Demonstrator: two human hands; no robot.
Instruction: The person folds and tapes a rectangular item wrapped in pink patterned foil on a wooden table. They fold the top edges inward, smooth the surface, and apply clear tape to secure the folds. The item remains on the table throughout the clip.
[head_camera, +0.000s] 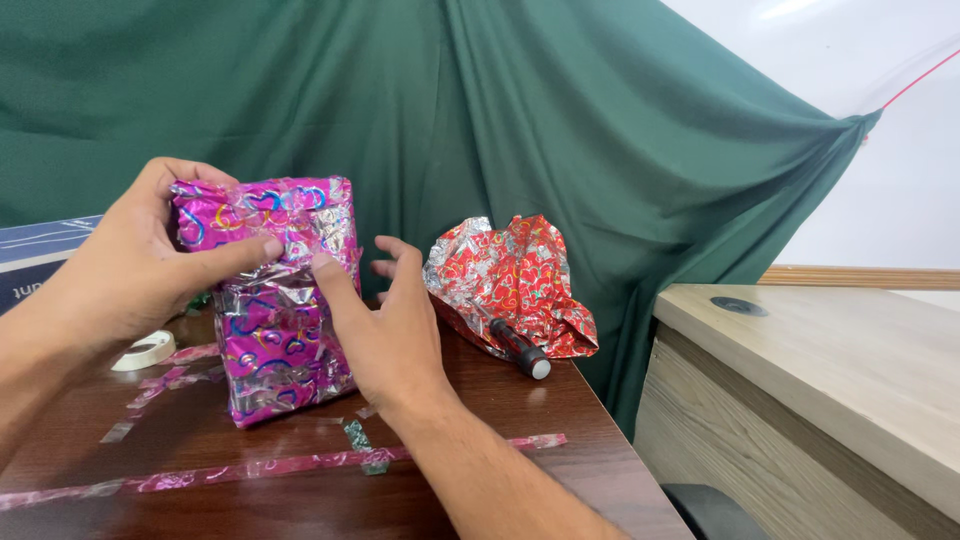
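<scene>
1. The wrapped box (282, 300) is bright pink and shiny, with blue, yellow and red curly heart shapes and silver patches.
2. The crumpled paper (515, 280) is red with little hearts, and its back is shiny silver.
3. The tool handle (520, 348) poking out under it is black with a white end.
4. The worktop (520, 410) is dark brown wood.
5. The long paper strip (290, 465) on it is pink and shiny.
6. The tape roll (143, 350) is white.
7. The big cloth (560, 120) behind is dark green.
8. The side desk (830, 360) is pale wood with a dark round hole.
9. The wall (900, 170) is white.
</scene>
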